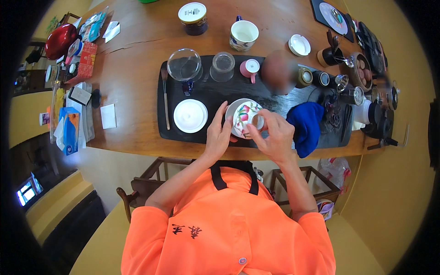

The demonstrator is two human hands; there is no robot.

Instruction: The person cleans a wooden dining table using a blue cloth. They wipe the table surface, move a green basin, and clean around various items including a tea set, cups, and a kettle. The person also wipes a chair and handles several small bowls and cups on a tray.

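Yellow walls surround a wooden table (133, 82) in the head view, with a long black tray (217, 97) set along its near edge. Over the middle of the tray's near edge is a white cup (230, 112); the left hand (219, 136) curls round its left side. The right hand (276, 133) pinches the raised ring of a white lid (242, 118) painted with pink fruit and green leaves, which overlaps the cup; whether it touches the rim, I cannot tell. Near the tray's left edge lie a white round dish (189, 116) and a brush (165, 98). A glass pitcher (184, 66) stands at the far left corner, then a clear glass (223, 67) and a pink cup (250, 68) along the far edge. Right of the hands, a blue cloth (304, 126) hangs over the tray's near edge.
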